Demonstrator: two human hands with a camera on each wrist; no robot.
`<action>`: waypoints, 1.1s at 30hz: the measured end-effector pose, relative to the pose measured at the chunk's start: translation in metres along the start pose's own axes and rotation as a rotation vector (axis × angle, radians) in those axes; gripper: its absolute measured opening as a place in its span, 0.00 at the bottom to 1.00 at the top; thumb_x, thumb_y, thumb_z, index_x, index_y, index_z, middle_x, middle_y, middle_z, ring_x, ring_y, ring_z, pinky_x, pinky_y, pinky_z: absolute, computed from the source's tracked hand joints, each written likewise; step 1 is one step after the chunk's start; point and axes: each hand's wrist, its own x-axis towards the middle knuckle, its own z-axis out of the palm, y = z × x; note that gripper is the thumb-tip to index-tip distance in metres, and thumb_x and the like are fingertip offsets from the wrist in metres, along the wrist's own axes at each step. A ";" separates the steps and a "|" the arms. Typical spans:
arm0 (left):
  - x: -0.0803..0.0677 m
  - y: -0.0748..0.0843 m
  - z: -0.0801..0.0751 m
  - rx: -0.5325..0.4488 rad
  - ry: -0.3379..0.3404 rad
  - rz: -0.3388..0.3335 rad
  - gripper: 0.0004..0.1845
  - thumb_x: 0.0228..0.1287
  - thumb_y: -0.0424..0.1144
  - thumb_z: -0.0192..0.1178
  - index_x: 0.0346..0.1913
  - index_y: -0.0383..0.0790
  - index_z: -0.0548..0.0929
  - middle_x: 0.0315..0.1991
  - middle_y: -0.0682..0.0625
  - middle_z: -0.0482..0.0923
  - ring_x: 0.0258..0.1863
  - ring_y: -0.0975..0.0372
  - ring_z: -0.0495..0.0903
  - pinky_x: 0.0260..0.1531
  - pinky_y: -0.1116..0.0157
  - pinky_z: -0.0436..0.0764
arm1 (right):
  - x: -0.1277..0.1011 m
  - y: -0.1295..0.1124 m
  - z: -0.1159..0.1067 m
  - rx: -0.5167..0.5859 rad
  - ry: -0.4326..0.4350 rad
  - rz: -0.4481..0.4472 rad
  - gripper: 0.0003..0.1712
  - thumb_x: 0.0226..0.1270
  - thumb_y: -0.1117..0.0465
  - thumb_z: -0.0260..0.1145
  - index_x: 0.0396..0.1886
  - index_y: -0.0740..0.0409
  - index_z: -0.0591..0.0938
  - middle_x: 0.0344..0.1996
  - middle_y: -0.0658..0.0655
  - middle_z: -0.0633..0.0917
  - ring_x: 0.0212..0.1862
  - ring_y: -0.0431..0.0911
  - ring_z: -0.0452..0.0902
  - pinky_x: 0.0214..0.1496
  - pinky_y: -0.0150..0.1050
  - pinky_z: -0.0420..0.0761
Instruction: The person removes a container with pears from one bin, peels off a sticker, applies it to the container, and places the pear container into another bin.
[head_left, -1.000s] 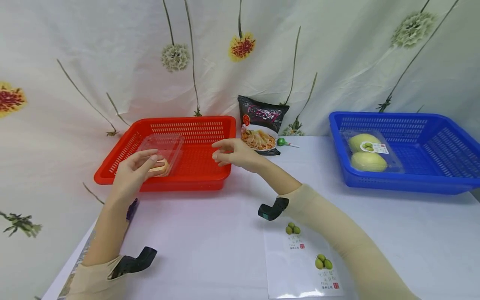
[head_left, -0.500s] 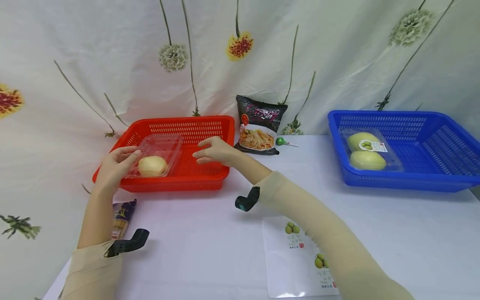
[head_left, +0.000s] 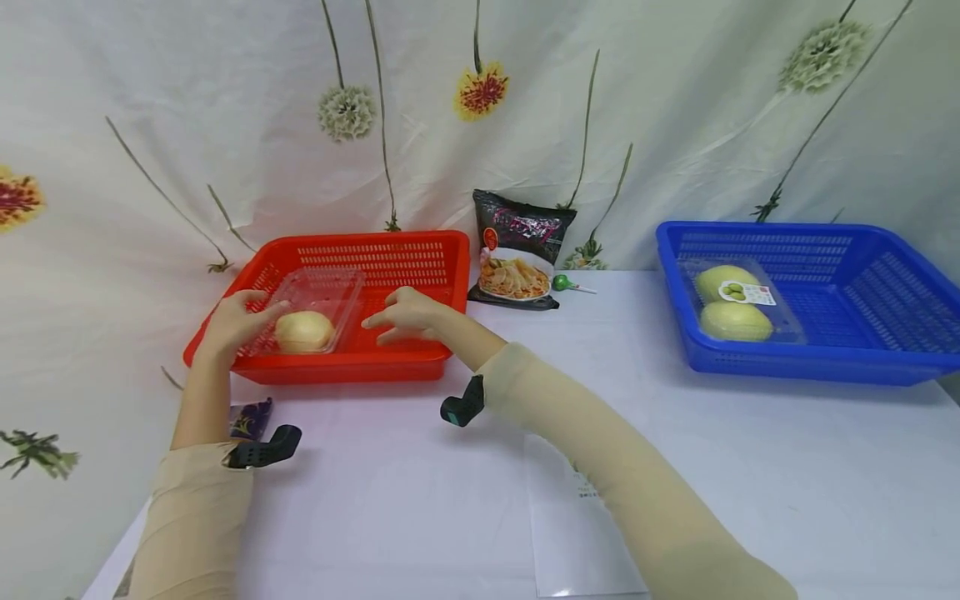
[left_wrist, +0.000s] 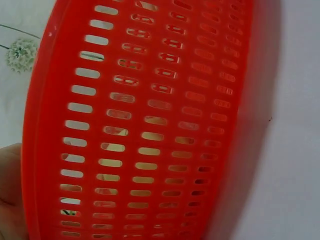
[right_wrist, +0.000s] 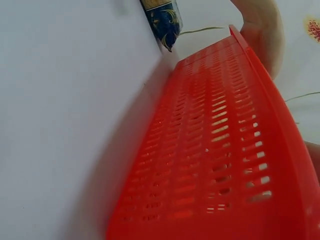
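A clear plastic box (head_left: 321, 302) with a pale yellow round fruit (head_left: 303, 331) in it lies at the front left of the red basket (head_left: 360, 367). My left hand (head_left: 238, 325) rests with straight fingers against the box's left edge. To the right of the box, my right hand (head_left: 405, 317) hovers over the basket floor with its fingers spread, holding nothing. The left wrist view shows only the basket's slotted wall (left_wrist: 150, 125) and a bit of my hand (left_wrist: 9, 195). In the right wrist view, the same red wall (right_wrist: 215, 150) runs beside the white table (right_wrist: 65, 100).
A blue basket (head_left: 810, 368) at the right holds a pack of two green fruits (head_left: 731, 310). A noodle bag (head_left: 521, 258) and a green lollipop (head_left: 564, 283) stand between the baskets. A white bag (head_left: 570, 542) lies under my right arm. A dark packet (head_left: 251, 417) sits by my left arm.
The box now lies in the red basket. My left hand slid from its front to its left edge. My right hand moved left over the basket, its arm covering the white bag's print.
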 end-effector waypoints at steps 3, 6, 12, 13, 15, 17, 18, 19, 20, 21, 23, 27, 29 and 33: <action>0.001 0.002 0.001 0.069 -0.057 0.020 0.46 0.66 0.57 0.50 0.68 0.19 0.47 0.64 0.21 0.51 0.60 0.34 0.55 0.57 0.40 0.65 | 0.004 0.002 0.006 -0.003 -0.005 0.004 0.43 0.62 0.67 0.64 0.71 0.69 0.51 0.69 0.63 0.56 0.58 0.60 0.73 0.57 0.45 0.75; 0.000 0.005 0.004 0.118 -0.103 0.052 0.46 0.65 0.53 0.55 0.67 0.17 0.48 0.62 0.21 0.54 0.57 0.34 0.58 0.57 0.41 0.67 | 0.006 0.002 0.011 -0.040 0.000 0.005 0.43 0.62 0.66 0.65 0.71 0.68 0.51 0.69 0.62 0.57 0.58 0.59 0.73 0.56 0.44 0.75; -0.002 0.014 0.010 0.131 -0.137 0.040 0.37 0.57 0.54 0.63 0.50 0.22 0.62 0.36 0.36 0.66 0.36 0.50 0.68 0.36 0.58 0.78 | 0.009 0.002 0.014 -0.057 0.008 0.007 0.42 0.60 0.65 0.67 0.69 0.68 0.55 0.61 0.62 0.66 0.52 0.56 0.76 0.52 0.44 0.78; -0.002 0.015 0.010 0.134 -0.151 0.026 0.37 0.56 0.55 0.64 0.48 0.23 0.63 0.34 0.38 0.65 0.35 0.52 0.67 0.33 0.61 0.76 | 0.009 0.002 0.014 -0.048 0.000 0.005 0.39 0.61 0.65 0.67 0.66 0.69 0.57 0.58 0.63 0.68 0.50 0.56 0.77 0.52 0.45 0.78; -0.002 0.019 0.011 0.149 -0.189 0.001 0.41 0.53 0.59 0.65 0.48 0.24 0.62 0.34 0.38 0.63 0.35 0.51 0.67 0.31 0.62 0.73 | 0.009 0.002 0.013 -0.034 -0.030 -0.006 0.31 0.63 0.65 0.65 0.61 0.72 0.64 0.53 0.66 0.73 0.48 0.57 0.77 0.53 0.46 0.77; -0.003 0.022 0.012 0.159 -0.228 -0.021 0.48 0.50 0.61 0.65 0.54 0.21 0.59 0.39 0.35 0.62 0.40 0.48 0.65 0.34 0.60 0.72 | 0.007 0.002 0.012 -0.024 -0.055 -0.011 0.23 0.64 0.65 0.63 0.54 0.73 0.69 0.48 0.69 0.76 0.46 0.59 0.78 0.55 0.47 0.76; -0.003 0.023 0.013 0.172 -0.240 -0.026 0.49 0.49 0.62 0.66 0.55 0.21 0.60 0.40 0.35 0.62 0.42 0.48 0.64 0.35 0.60 0.72 | 0.007 0.002 0.011 -0.022 -0.062 -0.013 0.20 0.65 0.65 0.62 0.52 0.74 0.71 0.46 0.71 0.78 0.47 0.61 0.78 0.55 0.48 0.76; -0.003 0.025 0.014 0.180 -0.251 -0.026 0.50 0.48 0.63 0.66 0.55 0.21 0.60 0.40 0.34 0.62 0.43 0.48 0.64 0.35 0.60 0.72 | 0.006 0.002 0.011 -0.017 -0.070 -0.014 0.19 0.66 0.65 0.61 0.51 0.75 0.72 0.44 0.72 0.78 0.48 0.62 0.77 0.56 0.49 0.75; -0.003 0.026 0.016 0.187 -0.258 -0.024 0.49 0.47 0.63 0.66 0.53 0.21 0.62 0.39 0.35 0.63 0.42 0.48 0.64 0.35 0.60 0.71 | 0.005 0.002 0.010 -0.015 -0.068 -0.012 0.19 0.67 0.65 0.61 0.51 0.76 0.73 0.41 0.71 0.79 0.49 0.62 0.77 0.56 0.49 0.75; -0.003 0.028 0.017 0.191 -0.259 -0.022 0.46 0.46 0.63 0.67 0.49 0.23 0.64 0.35 0.38 0.65 0.40 0.50 0.65 0.33 0.61 0.71 | 0.005 0.002 0.009 -0.010 -0.053 -0.004 0.19 0.67 0.65 0.61 0.51 0.75 0.72 0.38 0.70 0.79 0.47 0.62 0.78 0.56 0.49 0.75; -0.003 0.030 0.021 0.201 -0.245 -0.002 0.39 0.45 0.64 0.67 0.40 0.29 0.68 0.27 0.43 0.65 0.34 0.54 0.66 0.30 0.62 0.69 | 0.004 0.003 0.008 -0.011 -0.013 0.004 0.21 0.67 0.65 0.61 0.54 0.76 0.70 0.31 0.66 0.78 0.39 0.59 0.80 0.52 0.46 0.78; -0.007 0.033 0.026 0.162 -0.197 0.057 0.35 0.48 0.62 0.67 0.40 0.31 0.72 0.24 0.48 0.67 0.30 0.57 0.66 0.27 0.64 0.67 | 0.001 0.003 0.005 -0.009 0.104 -0.022 0.22 0.65 0.66 0.62 0.55 0.73 0.69 0.27 0.58 0.75 0.24 0.47 0.75 0.41 0.37 0.81; -0.009 0.034 0.027 0.140 -0.170 0.082 0.39 0.50 0.63 0.65 0.48 0.29 0.72 0.30 0.44 0.71 0.33 0.55 0.67 0.27 0.65 0.69 | -0.001 0.002 0.003 -0.026 0.144 -0.065 0.25 0.65 0.67 0.62 0.59 0.73 0.68 0.30 0.57 0.75 0.23 0.44 0.72 0.40 0.37 0.81; -0.013 0.038 0.027 0.099 -0.140 0.091 0.49 0.52 0.65 0.61 0.64 0.27 0.63 0.47 0.35 0.69 0.42 0.50 0.68 0.32 0.64 0.75 | -0.009 0.000 -0.003 -0.080 0.200 -0.143 0.35 0.64 0.67 0.63 0.68 0.68 0.61 0.36 0.57 0.78 0.26 0.42 0.75 0.47 0.39 0.80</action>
